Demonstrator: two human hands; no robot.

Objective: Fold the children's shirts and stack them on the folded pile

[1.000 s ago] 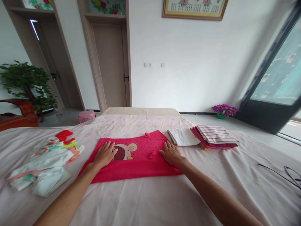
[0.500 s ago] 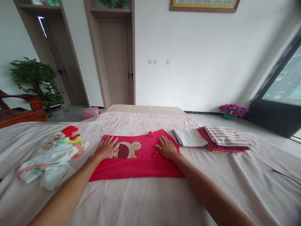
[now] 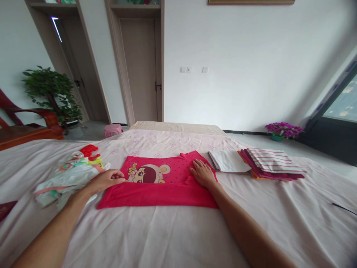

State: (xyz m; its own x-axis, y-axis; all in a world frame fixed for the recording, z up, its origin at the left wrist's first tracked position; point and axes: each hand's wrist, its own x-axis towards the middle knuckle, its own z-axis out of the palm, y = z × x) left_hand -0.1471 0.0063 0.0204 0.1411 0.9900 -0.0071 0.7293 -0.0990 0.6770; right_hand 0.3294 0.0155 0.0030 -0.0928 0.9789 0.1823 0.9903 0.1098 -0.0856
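A red T-shirt (image 3: 173, 193) with dark dots and a cartoon face in a bear hood lies spread before me, its near side turned over in a plain band. At its left edge, my left hand (image 3: 107, 179) has its fingers drawn together, pinching the cloth. My right hand (image 3: 203, 173) rests flat on the shirt's right part with the fingers stretched out. Just left of my left hand is a crumpled heap of white and coloured clothes (image 3: 72, 173), partly covered by my forearm.
Right of the shirt lie a folded white garment (image 3: 230, 162) and a folded stack topped by a striped cloth (image 3: 275, 160). A pale sheet (image 3: 173, 238) covers the surface. A dark cable (image 3: 344, 208) lies far right; a dark red item (image 3: 7, 210) sits at the left edge.
My left hand has gone from lying flat on the shirt to pinching its left edge, uncovering more of the print. The shirt's near left corner reaches further left. My right hand stays flat.
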